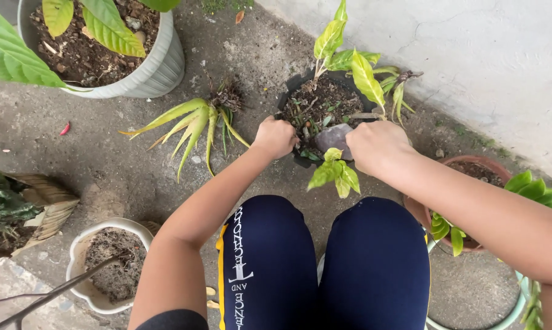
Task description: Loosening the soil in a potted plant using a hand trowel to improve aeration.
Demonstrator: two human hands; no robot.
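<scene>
Seen from the head camera, a squatting person is working the soil of a black pot (292,93) of yellow-green plants standing on the concrete floor (105,153) by a white wall. The left hand (275,137) is clenched at the pot's rim; the right hand (375,144) is gripping a grey trowel-like tool (333,137), its blade in the soil. Judging by the uprooted plant (196,122) lying nearby, weeding seems underway; lifting more would call for loosening roots first.

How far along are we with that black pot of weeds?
One uprooted plant already lies on the concrete beside the black pot. In hand: the left hand grips at the pot's near rim, and the right hand holds a grey stone-like piece in the soil. Left: small green shoots are in the soil.
</scene>
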